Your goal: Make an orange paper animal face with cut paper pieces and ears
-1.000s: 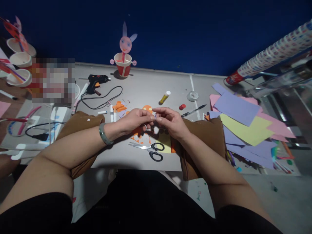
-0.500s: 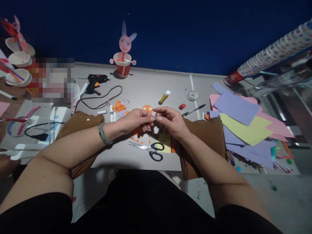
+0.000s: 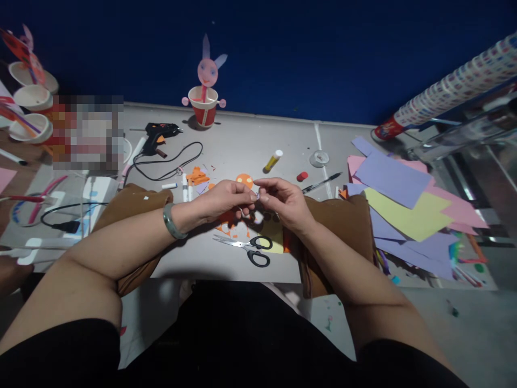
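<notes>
My left hand (image 3: 231, 200) and my right hand (image 3: 283, 200) meet fingertip to fingertip over the middle of the table. Between their pinched thumbs and forefingers sits a tiny pale purplish piece (image 3: 257, 196), mostly hidden, perhaps paper. Just beyond the fingers lies an orange paper disc (image 3: 244, 180) with pale yellow spots. Orange paper with round holes (image 3: 234, 229) lies partly beneath my hands, beside a yellow sheet (image 3: 277, 237). Nearer to me, scissors (image 3: 244, 245) with black handles rest with their blades pointing left.
A paper cup (image 3: 204, 113) bearing a pink rabbit figure stands at the back. At left are a black glue gun (image 3: 155, 137) and its cord. A glue stick (image 3: 273, 160), tape roll (image 3: 319, 158) and pen (image 3: 323, 183) lie beyond my hands. Coloured paper (image 3: 404, 215) is piled right.
Both hands stay in nearly the same place. The fingertips have shifted very slightly, and a little more of the small piece shows between them.
</notes>
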### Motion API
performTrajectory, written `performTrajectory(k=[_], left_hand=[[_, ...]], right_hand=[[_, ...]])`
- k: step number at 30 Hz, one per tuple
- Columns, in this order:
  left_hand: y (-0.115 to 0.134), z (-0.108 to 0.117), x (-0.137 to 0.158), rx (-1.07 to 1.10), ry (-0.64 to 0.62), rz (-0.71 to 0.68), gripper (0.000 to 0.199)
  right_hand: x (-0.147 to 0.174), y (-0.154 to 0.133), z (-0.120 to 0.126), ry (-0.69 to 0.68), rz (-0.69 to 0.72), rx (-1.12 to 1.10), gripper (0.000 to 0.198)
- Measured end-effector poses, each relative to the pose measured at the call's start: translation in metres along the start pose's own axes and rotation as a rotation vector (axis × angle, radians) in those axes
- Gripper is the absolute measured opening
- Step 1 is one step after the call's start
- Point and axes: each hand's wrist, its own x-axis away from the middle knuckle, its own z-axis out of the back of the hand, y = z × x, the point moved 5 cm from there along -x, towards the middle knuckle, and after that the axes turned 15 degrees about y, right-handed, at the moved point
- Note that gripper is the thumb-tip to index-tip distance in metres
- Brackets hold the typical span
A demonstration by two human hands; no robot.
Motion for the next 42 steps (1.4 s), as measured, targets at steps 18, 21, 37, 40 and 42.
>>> performTrajectory(k=[18,21,37,40,42], left_hand=[[0.003,0.002,-0.001,0.012,0.068,0.014,0.019],[0.005,0.002,-0.003,-0.005,0.089,0.009,0.020],[0.006,0.001,0.002,-0.035,-0.004,-0.033,0.017],[0.009,0.001,0.004,-0.073,0.031,-0.056,0.019],[0.011,0.002,0.004,-0.112,0.064,-0.089,0.020]], right_hand=[[0.000,-0.002,0.000,0.043,0.018,0.084,0.035],[0.000,-0.003,0.000,0.039,0.020,0.095,0.037],[0.000,-0.005,0.000,0.041,0.073,0.109,0.035],[-0.001,-0.005,0.000,0.056,0.077,0.116,0.035],[0.000,-0.005,0.001,0.064,0.084,0.116,0.034]])
